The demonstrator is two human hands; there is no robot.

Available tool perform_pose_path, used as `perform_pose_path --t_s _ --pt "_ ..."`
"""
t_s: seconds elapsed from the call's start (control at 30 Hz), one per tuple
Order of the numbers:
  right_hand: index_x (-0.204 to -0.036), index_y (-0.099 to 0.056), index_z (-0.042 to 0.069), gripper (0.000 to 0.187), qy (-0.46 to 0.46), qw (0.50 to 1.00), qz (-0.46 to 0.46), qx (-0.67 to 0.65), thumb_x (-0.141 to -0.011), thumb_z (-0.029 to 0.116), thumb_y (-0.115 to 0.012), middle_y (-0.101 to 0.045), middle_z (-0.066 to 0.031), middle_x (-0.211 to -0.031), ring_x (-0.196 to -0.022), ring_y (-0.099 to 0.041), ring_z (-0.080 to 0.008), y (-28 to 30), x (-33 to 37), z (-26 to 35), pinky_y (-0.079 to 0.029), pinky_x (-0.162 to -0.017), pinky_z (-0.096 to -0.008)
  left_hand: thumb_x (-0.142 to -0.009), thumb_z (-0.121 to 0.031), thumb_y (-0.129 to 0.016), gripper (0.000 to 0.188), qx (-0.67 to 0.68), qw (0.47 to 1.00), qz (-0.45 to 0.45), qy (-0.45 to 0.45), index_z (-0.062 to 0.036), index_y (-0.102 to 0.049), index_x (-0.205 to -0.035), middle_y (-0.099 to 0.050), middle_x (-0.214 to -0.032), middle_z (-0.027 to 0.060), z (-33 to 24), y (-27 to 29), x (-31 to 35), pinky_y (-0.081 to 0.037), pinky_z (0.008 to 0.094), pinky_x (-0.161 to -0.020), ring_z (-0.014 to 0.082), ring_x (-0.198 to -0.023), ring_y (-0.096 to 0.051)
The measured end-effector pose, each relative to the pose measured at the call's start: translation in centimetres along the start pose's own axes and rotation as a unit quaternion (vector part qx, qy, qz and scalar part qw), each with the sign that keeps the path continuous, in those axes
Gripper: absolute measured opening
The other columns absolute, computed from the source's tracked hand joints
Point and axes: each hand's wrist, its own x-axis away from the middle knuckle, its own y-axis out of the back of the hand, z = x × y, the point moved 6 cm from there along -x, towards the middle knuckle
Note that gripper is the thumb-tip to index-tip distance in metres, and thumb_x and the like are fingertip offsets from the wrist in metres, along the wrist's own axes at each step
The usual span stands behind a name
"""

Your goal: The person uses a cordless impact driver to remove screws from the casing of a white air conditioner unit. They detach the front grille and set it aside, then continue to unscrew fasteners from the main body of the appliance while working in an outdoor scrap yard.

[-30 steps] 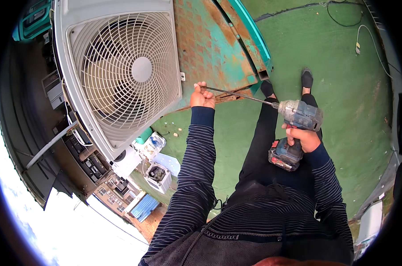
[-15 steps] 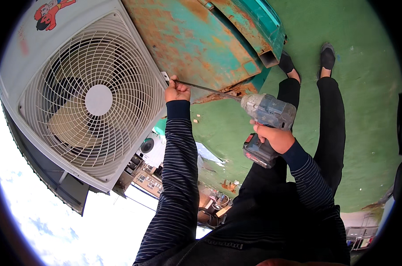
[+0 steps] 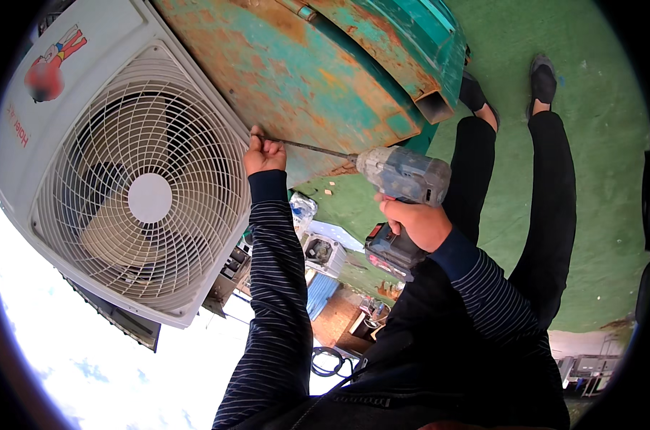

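Note:
My right hand [image 3: 424,223] is wrapped round the grip of a worn grey-blue cordless impact driver [image 3: 404,174], its dark battery pack hanging below. A long thin driver bit [image 3: 310,147] runs from its chuck toward the left. At the far end of the bit my left hand [image 3: 266,153] is closed, thumb and fingers pinching about the tip; a screw there, if any, cannot be made out. That hand is close beside the edge of a white outdoor air-conditioner unit [image 3: 127,46] with a round fan grille [image 3: 150,198].
Rusty green sheet metal [image 3: 296,79] stands right alongside the unit, with an open square tube end [image 3: 434,107] jutting out. Green flooring [image 3: 597,179] spreads under my feet. Beyond my left forearm are a white appliance [image 3: 323,252] and a coiled black hose [image 3: 327,362].
Both hands, the driver and the bit have shifted left in the picture, as the view itself has tilted. The bit still spans between my two hands.

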Motion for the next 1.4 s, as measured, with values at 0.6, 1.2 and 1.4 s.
perform_pose_path --t_s 0.6,1.2,1.4 --pt "-0.082 -0.054 0.004 0.005 -0.028 0.999 0.006 -0.019 -0.084 0.009 -0.055 -0.055 -0.0006 -0.079 -0.060 -0.050 -0.0091 -0.8 -0.2 1.5 -0.043 -0.057 -0.0271 -0.101 -0.022 -0.047 0.023 0.096 0.994 -0.050 -0.011 -0.0051 -0.062 -0.107 -0.068 -0.089 0.0000 0.7 0.7 -0.1 -0.029 0.0248 -0.047 0.0101 -0.052 -0.031" --pt "-0.072 -0.057 0.001 0.017 -0.031 0.999 0.014 -0.006 -0.085 0.011 -0.053 -0.057 -0.0024 -0.079 -0.065 -0.050 -0.0107 0.3 -1.0 0.1 -0.042 -0.061 -0.0272 -0.100 -0.025 -0.051 0.023 0.064 0.997 0.036 0.028 -0.0056 -0.064 -0.101 -0.035 -0.061 -0.0046 1.1 0.2 0.4 -0.026 0.0239 -0.046 0.0093 -0.051 -0.027" --pt "-0.096 -0.060 -0.001 0.018 -0.034 0.998 -0.011 0.050 -0.087 0.013 -0.053 -0.054 -0.0015 -0.068 -0.061 -0.050 -0.0112 0.0 -0.5 1.6 -0.043 -0.063 -0.0267 -0.100 -0.023 -0.051 0.020 0.066 0.996 0.056 0.020 -0.0077 -0.063 -0.103 -0.055 -0.073 -0.0063 0.9 0.6 0.1 -0.027 0.0233 -0.046 0.0087 -0.051 -0.029"
